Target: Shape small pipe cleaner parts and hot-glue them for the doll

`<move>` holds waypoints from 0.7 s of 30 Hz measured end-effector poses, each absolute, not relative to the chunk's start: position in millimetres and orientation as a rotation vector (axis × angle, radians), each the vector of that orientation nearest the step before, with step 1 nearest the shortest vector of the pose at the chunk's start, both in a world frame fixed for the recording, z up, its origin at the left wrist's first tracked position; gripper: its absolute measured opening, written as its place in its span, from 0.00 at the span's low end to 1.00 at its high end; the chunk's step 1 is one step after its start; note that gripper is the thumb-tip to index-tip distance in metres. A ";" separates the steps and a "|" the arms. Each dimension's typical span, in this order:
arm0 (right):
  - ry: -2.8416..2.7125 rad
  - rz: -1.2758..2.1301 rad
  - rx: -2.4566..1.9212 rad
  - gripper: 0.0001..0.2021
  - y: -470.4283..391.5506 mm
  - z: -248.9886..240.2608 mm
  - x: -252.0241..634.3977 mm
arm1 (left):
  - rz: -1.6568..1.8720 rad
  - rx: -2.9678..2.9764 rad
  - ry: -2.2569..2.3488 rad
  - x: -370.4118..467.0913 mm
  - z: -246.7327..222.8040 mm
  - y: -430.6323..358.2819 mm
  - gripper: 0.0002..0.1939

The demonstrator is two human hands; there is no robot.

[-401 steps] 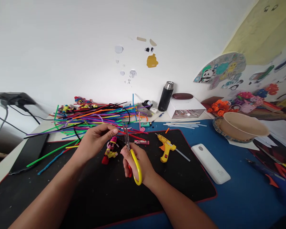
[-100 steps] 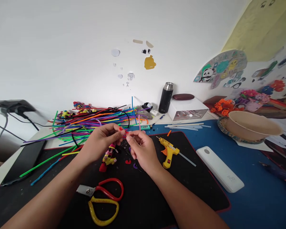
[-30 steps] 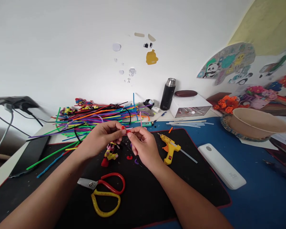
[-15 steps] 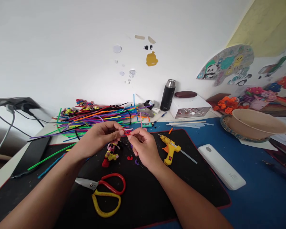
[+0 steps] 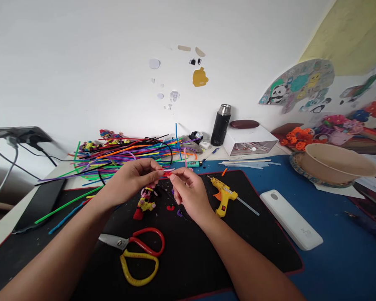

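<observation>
Between my two hands, above the black mat [image 5: 188, 259], is a short red pipe cleaner [image 5: 166, 174], mostly hidden by the fingertips. My left hand [image 5: 138, 177] pinches its left end with thumb and forefinger. The other end is pinched by my right hand [image 5: 189, 190]. Below them on the mat lies a small pipe-cleaner figure [image 5: 146, 202] in yellow, pink, black and red. Beside it are a small red curled piece [image 5: 170, 207] and a purple one [image 5: 180, 213]. Scissors [image 5: 138, 255] with one red and one yellow handle lie nearer to me.
A yellow glue gun [image 5: 224, 194] rests right of my right hand, near a white power bank [image 5: 291, 219]. Pipe cleaners [image 5: 134, 150] are heaped behind my hands. Farther back stand a black flask [image 5: 221, 125] and a white box [image 5: 250, 140]; a beige bowl [image 5: 338, 161] is at right.
My fingertips have shifted slightly on the red pipe cleaner, which both hands still hold. Nothing on the mat has visibly moved.
</observation>
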State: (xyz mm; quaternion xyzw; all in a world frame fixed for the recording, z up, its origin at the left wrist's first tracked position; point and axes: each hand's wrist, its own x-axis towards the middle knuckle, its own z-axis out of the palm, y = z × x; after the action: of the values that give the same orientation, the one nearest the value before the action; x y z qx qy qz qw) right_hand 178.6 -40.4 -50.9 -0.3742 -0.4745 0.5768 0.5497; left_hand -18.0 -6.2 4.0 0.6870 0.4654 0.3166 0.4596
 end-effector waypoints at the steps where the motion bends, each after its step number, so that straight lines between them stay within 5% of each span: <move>1: -1.126 1.364 -0.887 0.16 -40.5 -50.9 178.5 | 0.775 1.696 1.149 -17.7 4.5 -6.6 0.26; 21: -1.092 1.353 -0.921 0.11 -38.7 -49.7 178.0 | 0.757 1.916 1.152 -15.6 2.7 -8.3 0.23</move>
State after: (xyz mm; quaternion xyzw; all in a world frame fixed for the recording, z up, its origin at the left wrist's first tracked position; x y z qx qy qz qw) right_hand 178.0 -38.7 -49.7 -0.3899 -0.4620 0.5727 0.5537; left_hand -15.6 -8.3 2.7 0.7506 0.4512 0.2965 0.3810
